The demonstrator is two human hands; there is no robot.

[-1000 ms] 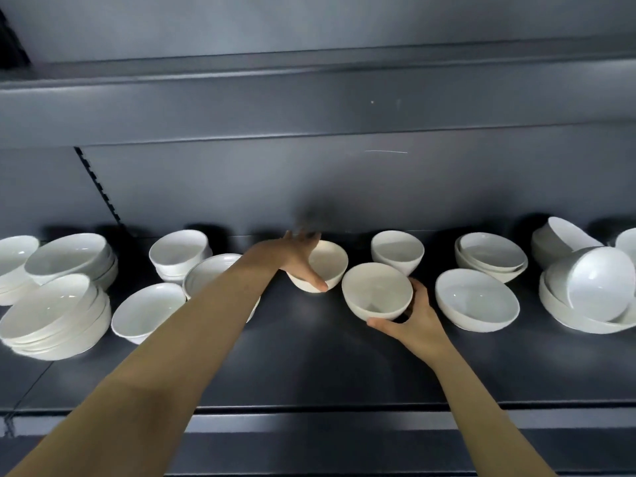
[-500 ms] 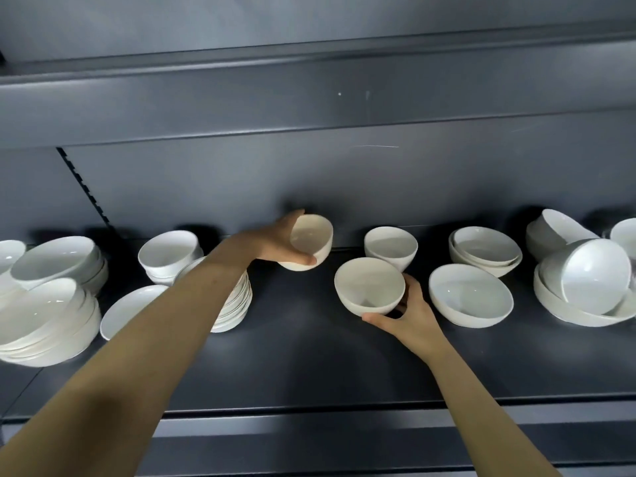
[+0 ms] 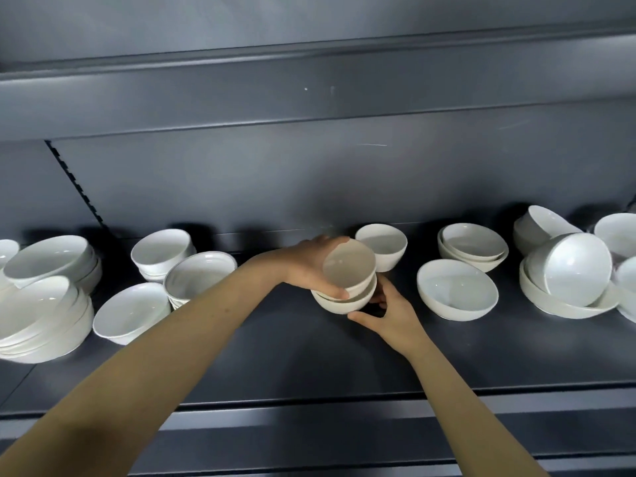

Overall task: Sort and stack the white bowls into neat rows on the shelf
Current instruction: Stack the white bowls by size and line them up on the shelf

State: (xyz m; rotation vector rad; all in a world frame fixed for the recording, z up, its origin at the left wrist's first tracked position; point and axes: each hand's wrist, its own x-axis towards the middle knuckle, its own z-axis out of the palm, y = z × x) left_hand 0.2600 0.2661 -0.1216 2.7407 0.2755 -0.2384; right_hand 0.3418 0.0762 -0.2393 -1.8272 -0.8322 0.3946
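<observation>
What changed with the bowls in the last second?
The left hand lifted the small bowl off the shelf, carried it right and toward the person, and set it into the lower bowl, which the right hand kept holding. The other stacks stayed put.

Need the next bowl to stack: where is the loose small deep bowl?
Head view: the small bowl stands at the back of the shelf, right of centre, behind the nested pair the left hand grips.

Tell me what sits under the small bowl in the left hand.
A second small bowl, held by the right hand; the upper bowl, gripped by the left hand, nests in it. Its inside is covered by the upper bowl.
</observation>
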